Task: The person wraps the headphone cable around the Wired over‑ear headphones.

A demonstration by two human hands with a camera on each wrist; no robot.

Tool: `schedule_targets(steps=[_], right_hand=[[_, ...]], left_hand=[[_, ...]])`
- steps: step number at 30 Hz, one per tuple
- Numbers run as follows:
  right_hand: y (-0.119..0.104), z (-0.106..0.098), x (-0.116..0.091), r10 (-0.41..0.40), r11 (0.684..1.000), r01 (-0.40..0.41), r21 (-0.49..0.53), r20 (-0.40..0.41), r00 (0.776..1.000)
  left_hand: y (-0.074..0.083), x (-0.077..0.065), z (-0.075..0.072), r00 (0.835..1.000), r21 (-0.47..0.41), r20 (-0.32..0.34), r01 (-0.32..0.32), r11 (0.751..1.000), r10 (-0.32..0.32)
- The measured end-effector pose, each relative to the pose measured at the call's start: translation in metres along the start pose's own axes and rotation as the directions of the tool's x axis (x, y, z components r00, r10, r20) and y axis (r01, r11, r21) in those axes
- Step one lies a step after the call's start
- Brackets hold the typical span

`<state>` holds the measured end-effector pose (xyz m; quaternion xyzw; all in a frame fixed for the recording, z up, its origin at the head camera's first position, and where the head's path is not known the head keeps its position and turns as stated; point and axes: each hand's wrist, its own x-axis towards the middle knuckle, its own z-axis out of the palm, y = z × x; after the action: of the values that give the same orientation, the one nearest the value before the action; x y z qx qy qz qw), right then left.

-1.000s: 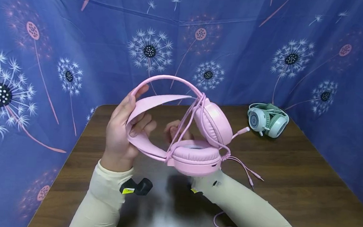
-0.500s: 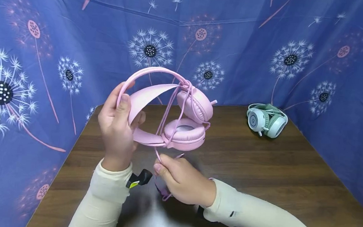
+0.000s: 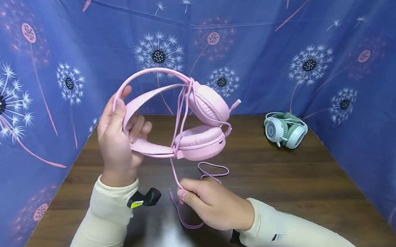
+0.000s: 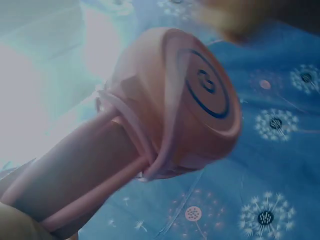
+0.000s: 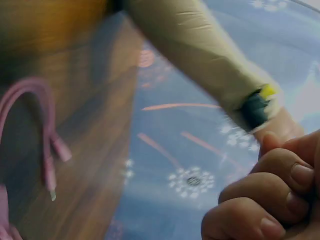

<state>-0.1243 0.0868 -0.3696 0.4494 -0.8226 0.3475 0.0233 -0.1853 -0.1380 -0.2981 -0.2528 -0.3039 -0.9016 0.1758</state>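
A pink headset (image 3: 201, 144) is held up over the table, its headband to the left and both ear cups to the right. My left hand (image 3: 117, 141) grips the headband. Pink cord is wound round the band ends beside the cups, and a short microphone (image 3: 235, 104) sticks out at the right. Below the cups, my right hand (image 3: 216, 205) pinches the pink cable (image 3: 175, 172), stretched down from the lower cup. Loose cable hangs around that hand. The left wrist view shows an ear cup (image 4: 205, 90) with a blue ring emblem; the right wrist view shows cable plugs (image 5: 52, 170) and curled fingers (image 5: 255, 200).
A white and green headset (image 3: 285, 130) lies at the back right of the brown wooden table (image 3: 310, 196). Blue dandelion-print cloth (image 3: 267, 67) hangs behind the table and along its sides. Each wrist carries a black camera mount (image 3: 144, 199).
My right hand has come from behind the headset to below it, taken hold of the cable and drawn it to the right. The headset has moved left in my left hand.
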Motion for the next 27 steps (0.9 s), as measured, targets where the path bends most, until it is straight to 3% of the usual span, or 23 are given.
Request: schedule_targets(steps=[2, 3, 5, 7, 9, 10, 11, 14, 15, 16, 17, 19, 21, 25, 27], right_hand=[[0.008, 0.007, 0.005, 0.05, 0.995, -0.048, -0.089, 0.017, 0.999], [0.013, 0.011, 0.008, 0.075, 0.988, -0.071, -0.133, 0.021, 0.997], [0.025, 0.017, 0.013, 0.118, 0.968, -0.112, -0.224, 0.014, 0.993], [0.038, 0.023, 0.02, 0.13, 0.947, -0.132, -0.294, -0.024, 0.991], [0.046, 0.029, 0.025, 0.102, 0.931, -0.122, -0.345, -0.075, 0.992], [0.048, 0.033, 0.027, 0.065, 0.923, -0.097, -0.371, -0.098, 0.993], [0.047, 0.036, 0.028, 0.031, 0.911, -0.075, -0.405, -0.115, 0.993], [0.031, 0.041, 0.029, -0.057, 0.896, 0.004, -0.443, -0.107, 0.993], [0.023, 0.04, 0.028, -0.085, 0.893, 0.032, -0.448, -0.099, 0.991], [0.014, 0.037, 0.027, -0.112, 0.889, 0.058, -0.454, -0.092, 0.989], [0.004, 0.032, 0.025, -0.126, 0.888, 0.071, -0.455, -0.092, 0.988], [-0.011, 0.015, 0.021, -0.164, 0.887, 0.108, -0.45, -0.088, 0.983], [-0.021, -0.01, 0.015, -0.214, 0.88, 0.142, -0.453, -0.113, 0.97], [-0.03, -0.071, 0.008, -0.347, 0.859, 0.239, -0.453, -0.171, 0.922], [-0.032, -0.098, 0.009, -0.426, 0.824, 0.279, -0.493, -0.215, 0.879]], left_hand=[[0.007, 0.002, -0.003, 0.996, -0.191, 0.024, 0.084, 0.978, -0.081], [0.011, 0.003, -0.005, 0.992, -0.285, 0.045, 0.129, 0.95, -0.121], [0.017, 0.003, -0.007, 0.976, -0.464, 0.101, 0.219, 0.859, -0.194], [0.021, 0.002, -0.007, 0.957, -0.542, 0.162, 0.29, 0.789, -0.241], [0.023, 0.0, -0.006, 0.945, -0.566, 0.196, 0.326, 0.757, -0.26], [0.023, -0.001, -0.005, 0.946, -0.561, 0.198, 0.324, 0.762, -0.257], [0.023, -0.002, -0.004, 0.951, -0.543, 0.187, 0.308, 0.781, -0.245], [0.016, -0.003, -0.001, 0.987, -0.339, 0.094, 0.157, 0.927, -0.133], [0.012, -0.002, 0.0, 0.995, -0.237, 0.059, 0.089, 0.967, -0.077], [0.009, 0.0, -0.001, 0.999, -0.124, 0.025, 0.026, 0.992, -0.023], [0.006, 0.001, -0.001, 1.0, -0.023, -0.007, -0.022, 0.999, 0.022], [-0.001, 0.005, -0.004, 0.995, 0.131, -0.024, -0.092, 0.987, 0.096], [-0.005, 0.007, -0.007, 0.995, 0.213, -0.001, -0.099, 0.972, 0.102], [-0.007, 0.006, -0.007, 0.994, 0.274, 0.093, 0.031, 0.961, -0.058], [-0.005, 0.003, -0.003, 0.974, 0.312, 0.14, 0.129, 0.941, -0.18]])
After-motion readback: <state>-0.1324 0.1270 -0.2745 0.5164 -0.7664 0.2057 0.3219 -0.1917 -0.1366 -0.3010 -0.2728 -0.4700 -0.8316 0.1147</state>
